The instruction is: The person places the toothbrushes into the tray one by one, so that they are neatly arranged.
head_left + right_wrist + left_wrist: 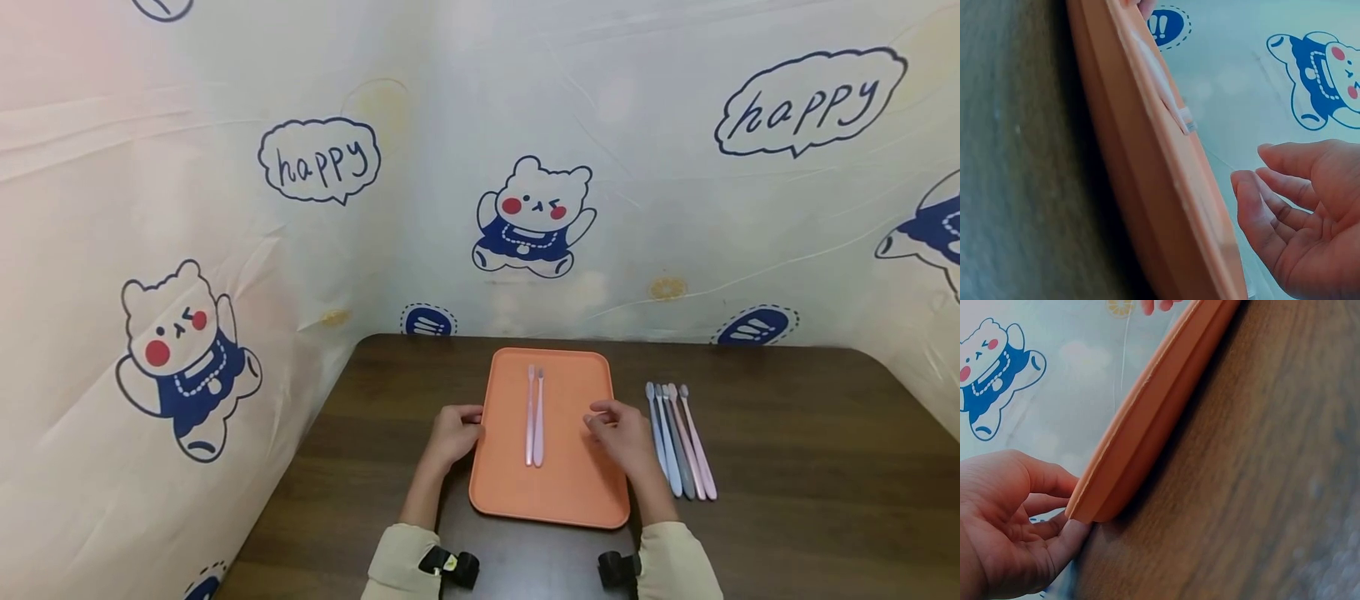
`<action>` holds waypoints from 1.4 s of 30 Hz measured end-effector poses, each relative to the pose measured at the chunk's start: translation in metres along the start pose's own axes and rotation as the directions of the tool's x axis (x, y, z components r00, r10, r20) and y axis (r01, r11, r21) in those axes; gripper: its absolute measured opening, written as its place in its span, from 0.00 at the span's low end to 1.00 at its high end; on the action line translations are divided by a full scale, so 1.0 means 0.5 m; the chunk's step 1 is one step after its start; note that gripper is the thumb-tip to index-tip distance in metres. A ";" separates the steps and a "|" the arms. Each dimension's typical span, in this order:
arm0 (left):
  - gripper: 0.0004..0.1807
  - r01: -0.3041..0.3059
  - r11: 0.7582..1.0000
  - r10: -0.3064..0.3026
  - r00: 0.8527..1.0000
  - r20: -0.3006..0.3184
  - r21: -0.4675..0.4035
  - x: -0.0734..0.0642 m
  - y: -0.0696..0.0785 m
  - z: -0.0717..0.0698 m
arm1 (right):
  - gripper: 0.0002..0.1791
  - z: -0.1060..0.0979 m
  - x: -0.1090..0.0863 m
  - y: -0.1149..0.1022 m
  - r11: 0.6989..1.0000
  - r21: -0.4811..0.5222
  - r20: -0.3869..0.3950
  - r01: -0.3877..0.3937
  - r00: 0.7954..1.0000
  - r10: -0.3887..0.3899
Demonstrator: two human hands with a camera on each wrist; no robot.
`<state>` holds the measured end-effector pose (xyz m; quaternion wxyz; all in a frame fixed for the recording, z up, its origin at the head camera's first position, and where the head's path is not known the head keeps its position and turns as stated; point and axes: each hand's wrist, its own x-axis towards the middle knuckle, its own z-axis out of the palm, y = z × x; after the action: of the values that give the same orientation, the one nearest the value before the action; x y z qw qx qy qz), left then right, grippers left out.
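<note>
An orange tray (495, 492) lies flat on the table, with a pinkish toothbrush (529, 425) and a lilac toothbrush (538, 429) side by side on it. At the tray's left edge, my left hand (454, 435) pinches the rim; the left wrist view has fingers and thumb (1072, 540) at the rim's corner. Over the tray's right side hovers my right hand (622, 433), fingers loosely bent and nothing between them. The right wrist view places this hand (1310, 219) apart from the rim.
Several toothbrushes (678, 442), blue, grey and pink, lie in a row on the brown table (810, 467), right of the tray and close to the right forearm. A printed curtain (645, 225) hangs behind the table and along its sides.
</note>
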<state>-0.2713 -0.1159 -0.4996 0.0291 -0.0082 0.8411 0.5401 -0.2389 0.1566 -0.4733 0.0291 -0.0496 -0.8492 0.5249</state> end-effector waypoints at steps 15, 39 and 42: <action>0.24 0.016 1.000 -0.016 1.000 0.011 0.009 0.007 0.004 0.011 | 0.19 -0.047 0.003 0.031 1.000 -0.007 -0.021 -0.024 0.999 0.024; 0.24 0.011 1.000 -0.011 1.000 0.009 0.002 0.005 0.004 0.003 | 0.16 -0.079 0.019 0.040 0.999 -0.002 -0.094 -0.048 0.994 0.048; 0.24 0.020 1.000 -0.020 1.000 0.006 -0.012 0.004 -0.001 0.002 | 0.17 -0.081 0.016 0.041 0.999 0.001 -0.099 -0.051 0.994 0.051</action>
<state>-0.2731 -0.1151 -0.5005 0.0372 -0.0153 0.8377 0.5447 -0.2416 0.2024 -0.4736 0.0576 -0.0973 -0.8457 0.5216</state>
